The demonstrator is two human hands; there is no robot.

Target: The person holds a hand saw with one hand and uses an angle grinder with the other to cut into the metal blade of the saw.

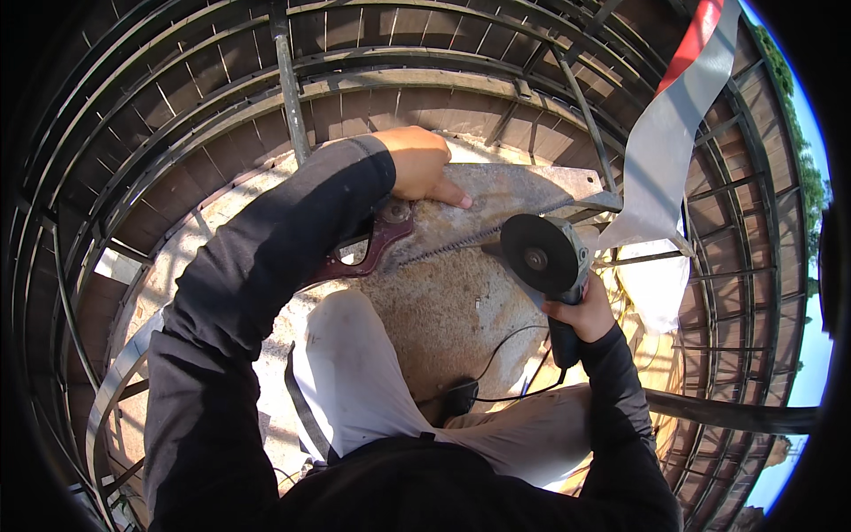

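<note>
A rusty hand saw (501,191) with a dark red handle (390,235) lies across the space in front of me, its toothed edge toward me. My left hand (424,166) presses on the blade close to the handle, thumb on its face and fingers over the far edge. In my right hand (587,310) is an angle grinder (558,321), gripped by its body. Its dark disc (536,255) faces up toward me and sits beside the saw's toothed edge; whether they touch I cannot tell. The disc's motion cannot be made out.
Curved metal rails (390,82) and dark slats surround me. A grey and red strip of sheet (660,142) hangs at the right. The grinder's black cord (501,344) runs down to the worn floor (443,328) between my legs. A metal bar (736,412) juts in at the lower right.
</note>
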